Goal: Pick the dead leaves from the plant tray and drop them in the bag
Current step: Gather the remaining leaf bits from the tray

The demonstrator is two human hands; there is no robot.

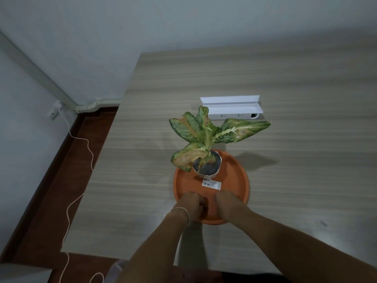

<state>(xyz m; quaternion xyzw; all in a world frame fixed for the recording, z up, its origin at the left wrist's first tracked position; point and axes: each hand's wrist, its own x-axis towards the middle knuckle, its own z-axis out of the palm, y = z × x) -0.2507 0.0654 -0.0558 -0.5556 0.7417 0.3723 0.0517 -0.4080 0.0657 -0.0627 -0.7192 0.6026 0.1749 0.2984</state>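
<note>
Orange plant tray (234, 176) sat at the table's (295, 88) near centre. White pot (210, 167) with a variegated plant (204, 131) stood at the tray's 12 o'clock; its lowest leaf (188, 157), at 9 o'clock of the pot, was yellow-brown. Our left hand (192, 204) and right hand (228, 203) were both down inside the tray at its 6 o'clock rim, fingers curled. Something small and brown (204, 207) sat by the left fingers; we couldn't tell if either hand gripped it. White power strip (234, 115) lay at 12 o'clock beyond the plant.
</note>
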